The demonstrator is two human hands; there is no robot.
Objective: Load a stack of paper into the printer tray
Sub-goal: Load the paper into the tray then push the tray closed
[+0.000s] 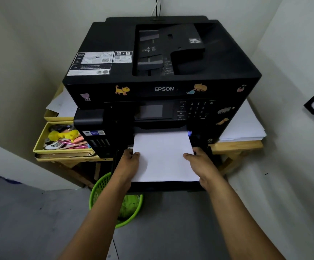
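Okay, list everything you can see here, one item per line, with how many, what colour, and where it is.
printer: one, black, on the wooden table, animal stickers on its front
paper stack: one, white, half inside the printer's front tray slot
wooden table: one, light wood, under the printer
yellow tray: one, left of the printer, holding pens and small items
loose paper pile: one, white, on the table right of the printer
basket: one, green, on the floor under the table
cables: white and black, on the wall behind
left hand: grips the stack's left edge
right hand: grips the stack's right edge
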